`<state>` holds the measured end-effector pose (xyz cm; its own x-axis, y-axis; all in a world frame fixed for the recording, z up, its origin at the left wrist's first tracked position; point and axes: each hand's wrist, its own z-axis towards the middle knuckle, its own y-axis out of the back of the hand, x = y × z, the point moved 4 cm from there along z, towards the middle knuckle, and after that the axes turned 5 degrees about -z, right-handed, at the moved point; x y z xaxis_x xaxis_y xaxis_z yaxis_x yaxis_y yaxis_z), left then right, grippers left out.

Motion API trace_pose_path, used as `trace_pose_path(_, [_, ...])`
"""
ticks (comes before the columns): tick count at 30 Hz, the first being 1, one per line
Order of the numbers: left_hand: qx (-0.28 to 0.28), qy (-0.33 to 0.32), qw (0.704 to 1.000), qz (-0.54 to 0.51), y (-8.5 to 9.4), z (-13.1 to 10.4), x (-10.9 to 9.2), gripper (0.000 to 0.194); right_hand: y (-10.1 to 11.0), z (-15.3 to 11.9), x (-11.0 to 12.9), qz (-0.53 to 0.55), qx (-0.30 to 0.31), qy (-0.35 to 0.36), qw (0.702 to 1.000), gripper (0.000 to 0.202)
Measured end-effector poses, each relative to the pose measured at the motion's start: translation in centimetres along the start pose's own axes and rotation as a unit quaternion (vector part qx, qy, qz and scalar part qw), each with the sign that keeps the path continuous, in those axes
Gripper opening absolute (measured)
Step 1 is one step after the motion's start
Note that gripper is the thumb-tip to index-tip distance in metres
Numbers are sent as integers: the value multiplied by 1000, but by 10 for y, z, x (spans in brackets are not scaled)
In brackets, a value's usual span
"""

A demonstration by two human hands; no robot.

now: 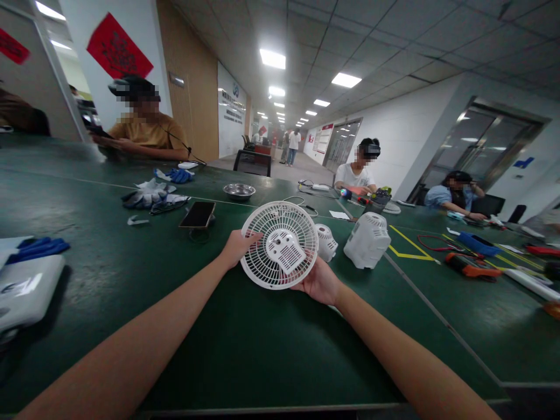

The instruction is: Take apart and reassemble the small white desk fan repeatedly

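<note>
A round white fan grille [251, 255] with a solid vented centre is held up above the green table, tilted toward me. My left hand [236, 249] grips its left rim, thumb on the near face and fingers hidden behind. My right hand [321, 282] holds the lower right rim from beneath, its fingers partly behind the grille. Just behind it on the right lies a small white motor housing [326, 242], partly covered by the grille. Farther right a larger white plastic housing [368, 240] stands on the table. A white cable [301, 201] runs behind the grille.
A phone [198, 214] on a stand, a steel bowl [239, 191] and gloves [153, 195] lie to the left and back. At far left sits a white plastic casing [30, 289]. A multimeter [472, 267] and blue tray [479, 244] are on the right. Several people sit around the table.
</note>
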<state>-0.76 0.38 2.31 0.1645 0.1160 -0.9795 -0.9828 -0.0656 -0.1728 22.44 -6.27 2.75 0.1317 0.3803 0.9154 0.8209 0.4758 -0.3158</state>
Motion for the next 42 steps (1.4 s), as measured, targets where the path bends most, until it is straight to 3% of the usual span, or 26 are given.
trace_pose_path(6, [12, -14, 999, -36, 4, 10, 13, 50, 0, -1, 3, 47, -33, 22, 998, 34])
trace_pose_path(12, [30, 18, 998, -58, 7, 21, 24, 69, 17, -3, 17, -39, -156, 174, 972, 27])
trace_pose_path(16, [11, 23, 998, -60, 9, 20, 21, 74, 27, -11, 33, -151, -208, 256, 932, 34])
trace_pose_path(20, [41, 52, 992, -107, 6, 14, 16, 74, 32, -19, 44, -283, -233, 298, 881, 39])
trace_pose_path(24, [89, 97, 979, -153, 2, 13, 18, 71, 30, -25, 46, -448, -215, 326, 804, 53])
trace_pose_path(26, [81, 105, 983, -128, 3, 15, 23, 60, 27, -25, 46, -519, -198, 322, 767, 56])
trace_pose_path(29, [69, 82, 993, -46, 5, 20, 30, 48, 29, -26, 48, -565, -173, 322, 740, 57])
trace_pose_path(31, [70, 59, 996, 1, 6, 22, 31, 48, 38, -26, 53, -566, -188, 337, 728, 51])
trace_pose_path(33, [67, 43, 996, 33, 7, 22, 31, 48, 54, -27, 60, -563, -253, 360, 700, 46])
trace_pose_path(35, [63, 29, 995, 68, 7, 21, 29, 48, 74, -27, 65, -564, -339, 370, 656, 51])
trace_pose_path(37, [64, 17, 992, 103, 7, 20, 27, 47, 92, -23, 64, -578, -381, 357, 627, 62])
trace_pose_path(39, [60, 7, 990, 128, 8, 19, 24, 47, 106, -16, 60, -594, -385, 328, 626, 72])
trace_pose_path(42, [51, -1, 989, 142, 8, 17, 21, 46, 119, -5, 51, -604, -358, 292, 650, 81])
